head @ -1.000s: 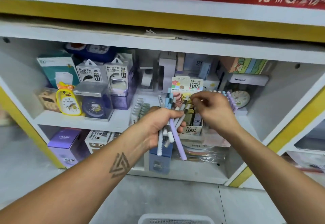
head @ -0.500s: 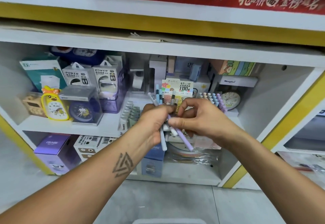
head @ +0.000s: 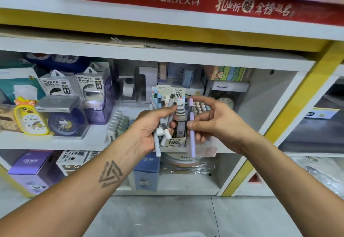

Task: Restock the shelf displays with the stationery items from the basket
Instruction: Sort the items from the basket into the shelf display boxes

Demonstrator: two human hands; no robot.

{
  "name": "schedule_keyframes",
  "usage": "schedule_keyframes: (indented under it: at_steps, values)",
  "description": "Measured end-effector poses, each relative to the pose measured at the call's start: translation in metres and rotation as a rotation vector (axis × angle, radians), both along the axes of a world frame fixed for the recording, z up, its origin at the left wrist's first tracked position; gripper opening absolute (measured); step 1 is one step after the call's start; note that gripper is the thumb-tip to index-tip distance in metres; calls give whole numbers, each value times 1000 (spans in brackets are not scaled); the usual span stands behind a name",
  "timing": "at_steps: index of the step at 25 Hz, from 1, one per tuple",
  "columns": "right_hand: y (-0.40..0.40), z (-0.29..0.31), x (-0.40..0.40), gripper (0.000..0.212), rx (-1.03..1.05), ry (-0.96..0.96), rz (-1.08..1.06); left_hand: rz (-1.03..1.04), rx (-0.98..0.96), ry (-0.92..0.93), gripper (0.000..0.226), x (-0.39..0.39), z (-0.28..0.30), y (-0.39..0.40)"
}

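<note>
While my left hand (head: pixel 149 125) grips a bundle of pens (head: pixel 161 125) before the shelf (head: pixel 93 142), my right hand (head: pixel 214 123) pinches one lilac pen (head: pixel 191 136) upright, just beside the lead display box (head: pixel 176 140).

We see a white shelf (head: pixel 96 140) carrying a yellow duck clock (head: pixel 30 118) at nine o'clock, power bank boxes (head: pixel 74 86) behind, a lead-refill display box (head: pixel 176 142) centrally.
</note>
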State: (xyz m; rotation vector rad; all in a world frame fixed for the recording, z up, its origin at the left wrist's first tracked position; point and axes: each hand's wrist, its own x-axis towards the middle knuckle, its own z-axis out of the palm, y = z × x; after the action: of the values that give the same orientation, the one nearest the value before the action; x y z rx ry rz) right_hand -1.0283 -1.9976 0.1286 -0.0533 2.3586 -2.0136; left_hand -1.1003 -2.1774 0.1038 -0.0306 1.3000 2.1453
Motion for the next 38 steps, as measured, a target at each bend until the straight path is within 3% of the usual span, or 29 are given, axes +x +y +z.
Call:
schedule_keyframes:
  at_steps: [2, 6, 8, 14, 20, 25, 29, 31, 35, 38]
  values:
    - [20, 5, 0, 65, 134, 118, -135, 10, -25, -21, 6, 0, -1, 2]
    - [51, 4, 1, 18, 318, 331, -463, -9, -38, -44, 5, 5, 0, 12]
    - [60, 0, 2, 10, 421, 370, -547, -20, -65, -28, 4, 10, -1, 17]
    - [66, -17, 9, 7, 751, 373, -458, -73, -94, -35, 4, 22, -8, 28]
    - [66, -26, 12, 12, 837, 418, -321, -109, -124, -31, 6, 26, -14, 29]
    - [69, -30, 14, 5, 892, 403, -292, -119, -127, -22, 3, 27, -17, 23]
    - [63, -29, 11, 19, 1239, 388, -274, -127, -109, 14, 3, 29, -16, 20]
    - [57, -22, 10, 22, 1150, 425, -353, -135, -85, 25, 6, 29, -14, 19]
    - [31, -12, 4, 18, 280, 155, -333, -188, -45, 45, 9, 32, -10, 18]
    - [16, -16, -1, 19, 15, 46, -299, -207, -63, 73, 7, 35, -10, 18]
